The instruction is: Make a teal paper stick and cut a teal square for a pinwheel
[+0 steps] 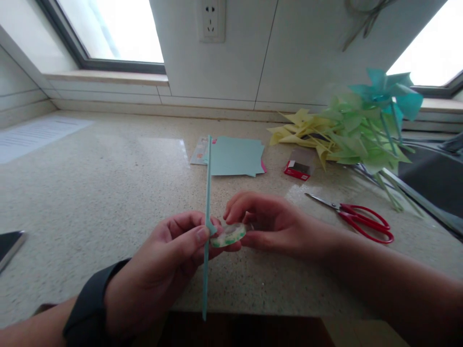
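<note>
Between the thumb and fingers of my left hand (170, 260) is a thin light-blue paper stick (209, 188), held upright with a small folded bit at its middle. My right hand (277, 221) has its thumb and fingers closed around the far side of a small roll of clear tape (228, 237), with green marks on its rim. The tape's left edge meets the stick at my left fingertips. Whether tape is stuck to the stick, I cannot tell. Beyond the hands lies a stack of pale blue paper squares (237, 156).
Red-handled scissors (361, 219) lie to the right, partly opened. A small red box (297, 168) stands behind them. Yellow, green and blue paper pinwheels (361, 120) are heaped at the back right by a sink (434, 178). A printed sheet (39, 135) and a dark device (10, 246) are at left.
</note>
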Demonstrator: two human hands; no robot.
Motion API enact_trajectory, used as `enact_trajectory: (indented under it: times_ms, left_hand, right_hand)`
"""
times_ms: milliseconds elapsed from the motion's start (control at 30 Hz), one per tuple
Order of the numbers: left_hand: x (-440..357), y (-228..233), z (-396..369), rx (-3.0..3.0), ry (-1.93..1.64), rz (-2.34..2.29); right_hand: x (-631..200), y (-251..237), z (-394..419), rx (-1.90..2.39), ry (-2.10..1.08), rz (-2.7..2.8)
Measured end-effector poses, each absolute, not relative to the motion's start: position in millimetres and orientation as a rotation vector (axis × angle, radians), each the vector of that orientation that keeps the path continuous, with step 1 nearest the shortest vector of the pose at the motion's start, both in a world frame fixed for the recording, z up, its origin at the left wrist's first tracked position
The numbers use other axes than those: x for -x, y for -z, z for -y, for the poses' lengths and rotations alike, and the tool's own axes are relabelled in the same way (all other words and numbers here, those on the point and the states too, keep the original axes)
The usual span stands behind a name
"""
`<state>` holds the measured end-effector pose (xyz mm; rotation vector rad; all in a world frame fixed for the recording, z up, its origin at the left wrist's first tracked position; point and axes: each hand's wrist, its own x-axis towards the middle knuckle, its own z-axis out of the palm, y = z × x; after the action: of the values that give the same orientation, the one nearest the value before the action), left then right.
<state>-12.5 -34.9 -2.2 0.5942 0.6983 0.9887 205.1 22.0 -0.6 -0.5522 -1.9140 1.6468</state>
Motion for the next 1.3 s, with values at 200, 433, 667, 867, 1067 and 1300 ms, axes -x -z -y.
enact_trajectory:
  times_ms: [200,433,667,867,1067,1300]
  left_hand:
    - [12.8,2.6,34.7,-0.600,-0.943,-0.716]
    - [11.4,0.5,34.0,-0.615,-1.012,-0.847]
    - [11.9,11.9,30.9,-0.660,-0.995,-0.840]
    - [9.1,8.7,29.1,-0.700,-1.001,-0.909]
    - [8.9,9.3,29.1,-0.768,-0.944,-0.963]
    - [9.8,9.2,29.1,-0.796,-0.929,-0.953]
  right_hand:
    - [-205.8,-6.3,-19.8,0.475,-1.327,2.048]
    - [-215.3,-13.5,-17.8,0.532,-0.940,2.072]
    - [-215.8,-13.4,-16.0,0.599,-0.415,2.237]
    - [-216.0,-10.2,-19.0,0.459,-0.208,2.398]
    - [-212.7,-18.7,-13.8,0.384,-0.026,2.535]
    - [-207.6,-24.0,-7.6,0.372,0.073,2.596]
